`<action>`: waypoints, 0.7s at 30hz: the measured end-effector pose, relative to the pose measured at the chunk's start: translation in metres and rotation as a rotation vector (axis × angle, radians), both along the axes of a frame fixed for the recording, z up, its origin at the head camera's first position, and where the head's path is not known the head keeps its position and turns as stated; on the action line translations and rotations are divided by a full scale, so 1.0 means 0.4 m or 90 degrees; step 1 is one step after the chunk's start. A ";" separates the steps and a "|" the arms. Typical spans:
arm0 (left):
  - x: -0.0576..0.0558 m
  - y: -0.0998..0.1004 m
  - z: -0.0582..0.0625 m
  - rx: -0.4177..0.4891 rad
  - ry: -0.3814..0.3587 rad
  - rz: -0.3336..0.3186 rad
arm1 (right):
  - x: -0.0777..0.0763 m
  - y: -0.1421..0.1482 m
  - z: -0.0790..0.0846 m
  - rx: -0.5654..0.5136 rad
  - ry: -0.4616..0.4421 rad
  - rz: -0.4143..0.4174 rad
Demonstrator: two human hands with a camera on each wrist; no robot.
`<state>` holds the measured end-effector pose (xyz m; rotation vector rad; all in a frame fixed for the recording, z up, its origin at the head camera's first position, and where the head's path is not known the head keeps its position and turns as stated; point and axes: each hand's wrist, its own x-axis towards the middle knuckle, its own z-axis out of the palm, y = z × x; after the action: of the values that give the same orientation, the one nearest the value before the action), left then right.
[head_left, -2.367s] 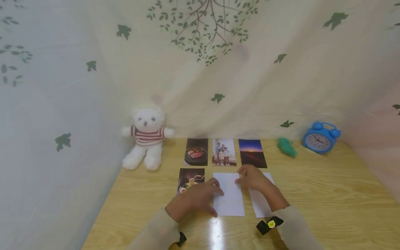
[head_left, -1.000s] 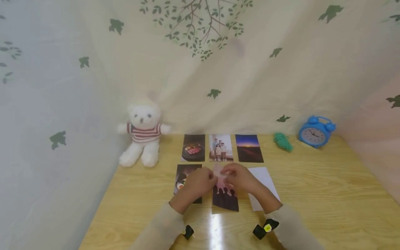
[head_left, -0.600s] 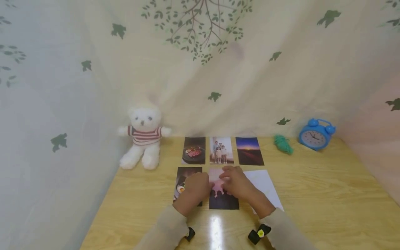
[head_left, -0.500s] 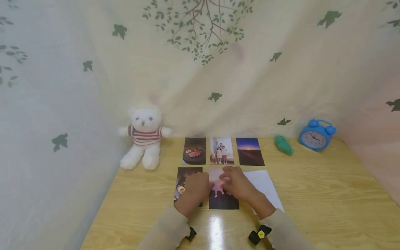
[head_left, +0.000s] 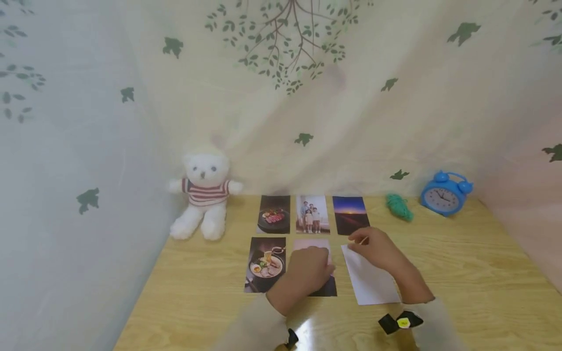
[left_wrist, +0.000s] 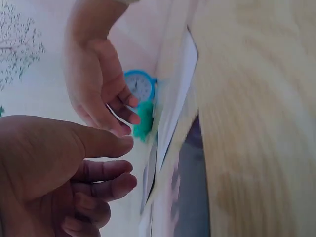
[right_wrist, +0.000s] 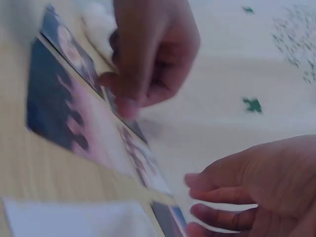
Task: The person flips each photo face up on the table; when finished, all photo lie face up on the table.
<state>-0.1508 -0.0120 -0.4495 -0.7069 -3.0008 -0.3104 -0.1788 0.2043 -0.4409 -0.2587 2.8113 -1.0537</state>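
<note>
My left hand point(head_left: 307, 270) hovers over the photo of dark silhouettes against a pink sky point(head_left: 311, 243), covering much of it in the head view. Its fingers are loosely bent and hold nothing. The right wrist view shows more of that photo point(right_wrist: 91, 128), flat on the table. My right hand point(head_left: 379, 248) is over the far end of a blank white card point(head_left: 373, 282), probably a face-down photo. Its thumb and fingers are apart, with nothing between them in the right wrist view. Left of the silhouette photo lies a ramen photo point(head_left: 265, 265).
Along the back lie a meat dish photo point(head_left: 274, 214), a family photo point(head_left: 312, 214) and a sunset photo point(head_left: 351, 212). A white teddy bear point(head_left: 204, 195) sits at the left. Green yarn point(head_left: 399, 206) and a blue alarm clock point(head_left: 445, 194) stand at the back right.
The middle front card has been turned from its white side to the silhouette photo and laid down. Both hands have since moved right, the right one to the white card.
</note>
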 end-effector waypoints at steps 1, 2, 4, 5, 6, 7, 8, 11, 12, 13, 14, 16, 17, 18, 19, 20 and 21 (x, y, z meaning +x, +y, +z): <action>0.006 0.019 0.002 -0.006 -0.004 -0.021 | -0.001 0.023 0.004 0.013 -0.016 -0.009; 0.012 0.039 0.002 -0.013 -0.007 -0.038 | -0.003 0.044 0.007 0.027 -0.032 -0.014; 0.023 0.077 -0.001 -0.035 -0.017 -0.062 | -0.007 0.082 0.010 0.048 -0.053 -0.021; 0.027 0.094 -0.005 -0.050 -0.018 -0.071 | -0.008 0.097 0.011 0.052 -0.064 -0.024; 0.031 0.109 -0.008 -0.065 -0.018 -0.078 | -0.010 0.110 0.011 0.054 -0.073 -0.027; 0.035 0.123 -0.013 -0.078 -0.016 -0.086 | -0.012 0.121 0.009 0.054 -0.083 -0.030; 0.037 0.134 -0.017 -0.091 -0.016 -0.091 | -0.015 0.131 0.006 0.052 -0.094 -0.032; 0.041 0.155 -0.031 -0.127 -0.018 -0.100 | -0.021 0.149 -0.006 0.043 -0.134 -0.047; 0.041 0.158 -0.034 -0.134 -0.022 -0.099 | -0.022 0.153 -0.011 0.042 -0.148 -0.053; 0.040 0.159 -0.037 -0.141 -0.023 -0.097 | -0.024 0.157 -0.016 0.042 -0.157 -0.053; 0.038 0.159 -0.040 -0.145 -0.024 -0.095 | -0.026 0.158 -0.020 0.043 -0.165 -0.055; 0.034 0.155 -0.043 -0.143 -0.024 -0.095 | -0.029 0.161 -0.027 0.043 -0.172 -0.059; 0.032 0.153 -0.043 -0.140 -0.026 -0.095 | -0.031 0.162 -0.030 0.043 -0.172 -0.057; 0.030 0.151 -0.043 -0.139 -0.027 -0.098 | -0.033 0.162 -0.032 0.042 -0.171 -0.059; 0.028 0.149 -0.042 -0.134 -0.027 -0.101 | -0.034 0.163 -0.035 0.041 -0.168 -0.060; 0.026 0.147 -0.041 -0.129 -0.029 -0.105 | -0.036 0.161 -0.037 0.039 -0.168 -0.065; 0.025 0.145 -0.040 -0.125 -0.032 -0.107 | -0.038 0.160 -0.039 0.037 -0.165 -0.066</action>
<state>-0.1409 0.0459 -0.4655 -0.9850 -3.0534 -0.0385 -0.1939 0.2684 -0.4567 0.0294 2.6383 -0.9467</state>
